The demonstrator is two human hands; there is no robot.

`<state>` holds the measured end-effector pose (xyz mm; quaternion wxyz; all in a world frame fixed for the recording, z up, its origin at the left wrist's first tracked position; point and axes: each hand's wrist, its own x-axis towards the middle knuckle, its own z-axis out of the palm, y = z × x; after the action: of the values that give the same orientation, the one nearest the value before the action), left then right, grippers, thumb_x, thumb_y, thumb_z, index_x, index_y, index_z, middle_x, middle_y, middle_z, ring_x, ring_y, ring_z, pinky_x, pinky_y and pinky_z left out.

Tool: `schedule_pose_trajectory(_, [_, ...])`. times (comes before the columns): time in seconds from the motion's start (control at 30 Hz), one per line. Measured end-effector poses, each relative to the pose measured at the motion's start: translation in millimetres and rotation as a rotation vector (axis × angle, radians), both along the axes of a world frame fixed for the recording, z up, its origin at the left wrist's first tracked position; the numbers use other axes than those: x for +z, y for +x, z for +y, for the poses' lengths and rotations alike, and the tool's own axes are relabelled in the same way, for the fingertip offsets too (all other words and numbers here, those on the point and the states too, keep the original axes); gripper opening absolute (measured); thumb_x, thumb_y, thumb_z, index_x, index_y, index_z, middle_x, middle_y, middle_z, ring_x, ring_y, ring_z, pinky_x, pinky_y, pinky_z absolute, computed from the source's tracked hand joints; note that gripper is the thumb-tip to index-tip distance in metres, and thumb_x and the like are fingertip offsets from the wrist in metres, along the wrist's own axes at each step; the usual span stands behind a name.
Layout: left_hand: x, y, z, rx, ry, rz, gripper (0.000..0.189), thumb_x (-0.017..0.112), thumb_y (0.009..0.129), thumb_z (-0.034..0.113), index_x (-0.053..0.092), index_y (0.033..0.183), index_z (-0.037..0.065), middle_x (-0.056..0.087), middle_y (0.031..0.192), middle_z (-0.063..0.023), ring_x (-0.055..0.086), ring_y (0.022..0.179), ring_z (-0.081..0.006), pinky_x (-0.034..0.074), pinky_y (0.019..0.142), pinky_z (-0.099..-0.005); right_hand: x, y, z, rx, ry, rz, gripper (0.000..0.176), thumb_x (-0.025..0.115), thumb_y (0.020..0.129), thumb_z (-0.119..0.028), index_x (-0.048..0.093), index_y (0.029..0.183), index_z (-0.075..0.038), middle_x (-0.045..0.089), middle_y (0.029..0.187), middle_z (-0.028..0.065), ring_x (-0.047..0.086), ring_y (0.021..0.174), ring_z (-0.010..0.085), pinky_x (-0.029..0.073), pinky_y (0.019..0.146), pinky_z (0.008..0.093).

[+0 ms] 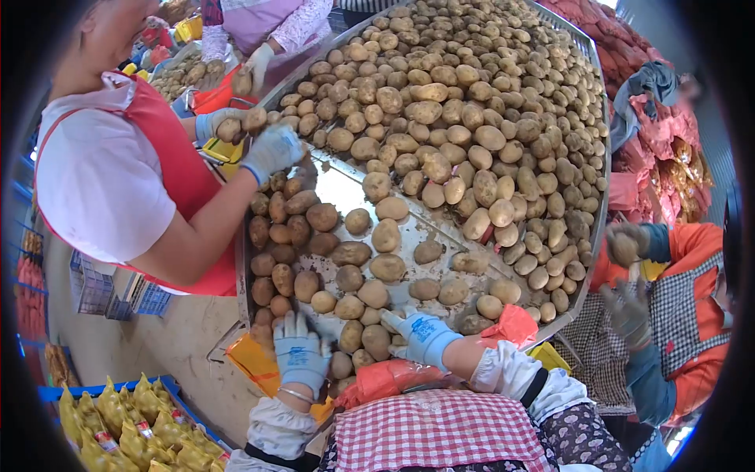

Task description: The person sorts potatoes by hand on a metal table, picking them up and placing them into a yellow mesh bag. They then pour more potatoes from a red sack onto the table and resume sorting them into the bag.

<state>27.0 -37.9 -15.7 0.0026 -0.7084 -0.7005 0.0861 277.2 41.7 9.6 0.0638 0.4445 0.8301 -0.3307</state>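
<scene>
Potatoes [387,267] lie loose on a metal sorting table [338,182] and are heaped at its far and right sides. My left hand [301,355], in a white and light-blue glove, rests at the near left edge with its fingers stretched out towards the potatoes. My right hand [421,337], gloved alike, reaches in from the right with its fingers apart beside several potatoes. Both hands look free of any held potato. Under my right wrist, red plastic [393,379] hangs over the near edge.
On the left, a co-worker's gloved hand [274,151] is over the table. Another person's gloved hands [629,311] are at the right, one holding a potato. Yellow bags [138,429] fill a blue crate at lower left. Red sacks [657,149] are stacked at right.
</scene>
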Motion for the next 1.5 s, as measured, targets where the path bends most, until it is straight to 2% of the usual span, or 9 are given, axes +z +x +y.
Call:
schedule_pose_trajectory(0.2, [38,-18,31,0.364,-0.383,-0.335,0.041,0.056,0.082,0.035,0.065,0.108,0.006,0.056,0.124,-0.0114,0.056,0.106,-0.0307,0.042,0.09,-0.0513,4,13,42,-0.177,0.142,0.312,0.056,0.068,0.078,-0.028,0.053,0.129,-0.011,0.04,0.137,0.0261,0.049,0.118,0.0419,0.041,0.1,0.044])
schedule_pose_trajectory(0.33, [31,18,92,-0.201,0.427,-0.424,0.047,0.057,0.084,0.033,0.053,0.123,0.007,0.049,0.13,-0.02,0.047,0.119,-0.0361,0.035,0.101,-0.0472,-25,-1,53,-0.212,0.625,-0.07,0.065,0.065,0.076,-0.042,0.05,0.133,-0.014,0.033,0.144,0.0245,0.04,0.126,0.0423,0.036,0.104,0.0484])
schedule_pose_trajectory(0.57, [2,-26,49,-0.046,0.293,-0.366,0.043,0.053,0.086,0.038,0.056,0.117,0.008,0.054,0.125,-0.0182,0.051,0.114,-0.0365,0.039,0.098,-0.0459,-15,9,10,0.044,0.072,0.39,0.051,0.064,0.082,-0.034,0.056,0.126,-0.009,0.048,0.134,0.0214,0.049,0.121,0.0385,0.039,0.102,0.0446])
schedule_pose_trajectory(0.63, [30,-32,55,0.375,-0.336,-0.405,0.035,0.051,0.087,0.037,0.061,0.106,0.01,0.064,0.107,-0.0175,0.061,0.098,-0.0332,0.046,0.089,-0.0434,-19,26,17,-0.127,0.115,0.498,0.045,0.062,0.085,-0.028,0.057,0.124,-0.006,0.054,0.127,0.0204,0.053,0.116,0.0358,0.042,0.099,0.0414])
schedule_pose_trajectory(0.77, [-8,-68,126,0.091,0.455,-0.227,0.041,0.057,0.085,0.034,0.056,0.12,0.012,0.057,0.119,-0.0156,0.062,0.094,-0.0305,0.051,0.076,-0.0436,-4,30,28,-0.63,-0.052,0.645,0.032,0.055,0.091,-0.015,0.058,0.12,-0.001,0.063,0.115,0.0167,0.06,0.108,0.0275,0.045,0.095,0.0341])
schedule_pose_trajectory(0.83, [25,-70,166,0.323,-0.053,-0.271,0.059,0.063,0.081,0.032,0.044,0.134,0.015,0.044,0.136,-0.0146,0.056,0.11,-0.0311,0.048,0.087,-0.044,-17,26,24,-0.649,-0.121,0.721,0.031,0.054,0.092,-0.015,0.058,0.12,0.0,0.063,0.115,0.0151,0.059,0.108,0.0242,0.045,0.094,0.0327])
schedule_pose_trajectory(1.13, [3,-62,162,0.3,-0.224,-0.211,0.081,0.062,0.079,0.04,0.024,0.146,0.018,0.028,0.149,-0.0198,0.04,0.131,-0.0375,0.035,0.105,-0.0491,-23,51,-4,-0.663,-0.274,0.818,0.033,0.051,0.097,-0.016,0.054,0.125,0.001,0.062,0.116,0.0084,0.056,0.108,0.0145,0.045,0.094,0.0284])
schedule_pose_trajectory(1.43, [15,-57,152,0.608,-0.196,-0.553,0.071,0.063,0.077,0.03,0.035,0.141,0.015,0.053,0.13,-0.0196,0.056,0.115,-0.0336,0.045,0.096,-0.0414,-9,52,-4,-0.635,-0.419,0.888,0.037,0.053,0.096,-0.022,0.053,0.127,-0.004,0.061,0.119,0.0106,0.057,0.107,0.0168,0.045,0.092,0.0307])
schedule_pose_trajectory(1.5, [20,-41,124,0.578,0.108,-0.652,0.066,0.066,0.075,0.031,0.042,0.134,0.013,0.061,0.117,-0.0177,0.061,0.106,-0.0333,0.048,0.091,-0.0421,7,54,2,-0.782,-0.944,1.089,0.045,0.052,0.095,-0.031,0.047,0.134,-0.008,0.058,0.123,0.0105,0.058,0.105,0.0208,0.045,0.092,0.036])
